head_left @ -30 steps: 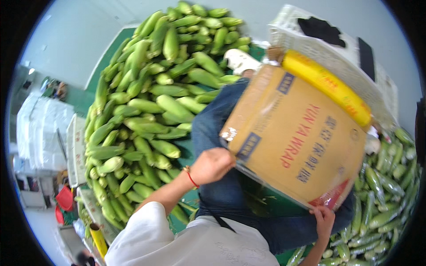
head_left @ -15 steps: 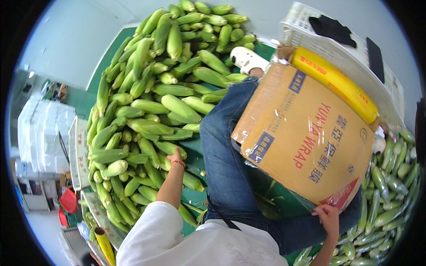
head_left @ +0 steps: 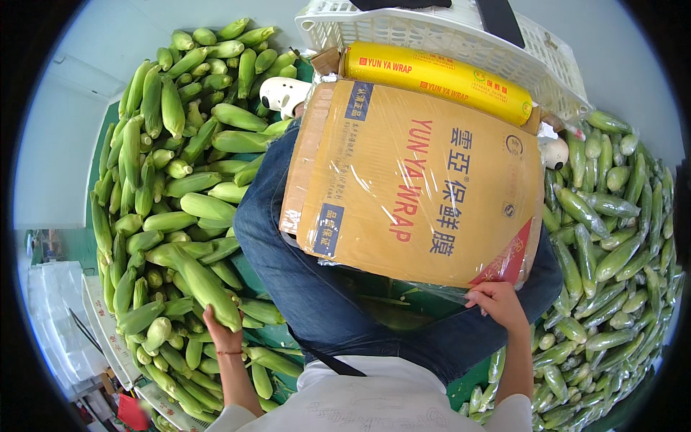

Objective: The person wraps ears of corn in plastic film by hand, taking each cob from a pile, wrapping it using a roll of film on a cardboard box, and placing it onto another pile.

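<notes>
My left hand (head_left: 223, 333) is closed round the lower end of a green-husked ear of corn (head_left: 205, 284), raised over the large corn pile (head_left: 194, 205) on my left. At the near right corner of a cardboard box (head_left: 410, 187), my right hand (head_left: 497, 301) pinches the edge of clear plastic film (head_left: 446, 291). That film lies stretched over the top of the box, which rests across my lap. Along the box's far side is a yellow roll of wrap (head_left: 439, 83).
Film-wrapped ears of corn (head_left: 612, 288) are heaped on my right. Beyond the roll stands a white plastic crate (head_left: 432, 32) with a dark flat object (head_left: 500, 21) on it. White foam boxes (head_left: 61, 309) stand at the far left. My legs (head_left: 288, 273) are bent under the box.
My left hand has lifted the ear of corn off the pile. The view has turned rightward, showing more of the wrapped heap. My right hand still holds the film edge.
</notes>
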Motion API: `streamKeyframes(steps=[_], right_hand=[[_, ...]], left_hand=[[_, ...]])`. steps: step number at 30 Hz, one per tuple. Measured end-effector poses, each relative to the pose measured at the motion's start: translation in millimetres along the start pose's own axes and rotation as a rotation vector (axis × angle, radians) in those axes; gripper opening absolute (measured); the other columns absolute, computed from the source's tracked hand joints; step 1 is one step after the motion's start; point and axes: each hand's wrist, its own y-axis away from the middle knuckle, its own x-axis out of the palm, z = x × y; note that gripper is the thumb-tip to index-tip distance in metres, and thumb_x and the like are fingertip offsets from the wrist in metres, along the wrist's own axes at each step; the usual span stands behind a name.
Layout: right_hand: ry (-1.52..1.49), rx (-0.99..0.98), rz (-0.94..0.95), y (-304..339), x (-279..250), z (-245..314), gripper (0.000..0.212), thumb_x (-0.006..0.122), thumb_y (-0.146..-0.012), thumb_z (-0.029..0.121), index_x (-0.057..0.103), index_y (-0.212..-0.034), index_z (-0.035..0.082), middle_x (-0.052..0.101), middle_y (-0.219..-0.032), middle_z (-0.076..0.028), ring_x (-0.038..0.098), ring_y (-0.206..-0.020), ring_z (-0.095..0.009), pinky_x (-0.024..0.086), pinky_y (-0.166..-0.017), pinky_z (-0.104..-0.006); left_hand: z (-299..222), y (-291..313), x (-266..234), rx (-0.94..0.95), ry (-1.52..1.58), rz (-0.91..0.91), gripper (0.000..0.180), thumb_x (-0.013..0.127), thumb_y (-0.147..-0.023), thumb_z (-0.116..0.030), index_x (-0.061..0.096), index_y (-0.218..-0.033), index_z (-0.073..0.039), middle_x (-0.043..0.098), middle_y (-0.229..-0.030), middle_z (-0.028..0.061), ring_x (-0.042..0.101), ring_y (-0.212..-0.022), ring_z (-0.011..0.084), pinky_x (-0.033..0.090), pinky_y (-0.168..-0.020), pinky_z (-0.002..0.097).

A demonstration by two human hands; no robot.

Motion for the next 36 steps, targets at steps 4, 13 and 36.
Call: streamKeyframes(steps=[4,13,36], right_hand=[[-0.004,-0.023,0.019,0,3,8,0.02,0.063,-0.089,0.018,0.071,-0.089,-0.001,0.07,-0.072,-0.005,0.057,-0.054,-0.01,0.046,-0.052,-0.0253],[0.133,-0.28,-0.142,34,11,23,0.016,0.063,-0.089,0.016,0.066,-0.085,0.001,0.064,-0.066,-0.006,0.062,-0.06,-0.015,0.048,-0.057,-0.0283],[0.667,-0.758,-0.903,-103,22,80,0.031,0.063,-0.085,0.039,0.067,-0.1,0.011,0.059,-0.102,-0.006,0.055,-0.097,-0.025,0.039,-0.085,-0.04]], left_hand=[[-39,36,83,0.349,-0.601,0.323,0.081,0.074,-0.073,-0.017,0.032,-0.141,-0.005,0.055,-0.123,0.0155,0.06,-0.102,0.0274,0.052,-0.085,0.0393],[30,49,320,1.16,-1.424,1.317,0.064,0.078,-0.064,-0.019,0.058,-0.124,-0.014,0.058,-0.122,0.0124,0.061,-0.101,0.0344,0.053,-0.082,0.0377],[-25,-50,300,0.827,-0.718,0.581,0.014,0.046,-0.099,-0.007,0.048,-0.086,-0.003,0.06,-0.078,0.006,0.056,-0.071,0.0113,0.048,-0.069,0.0251]])
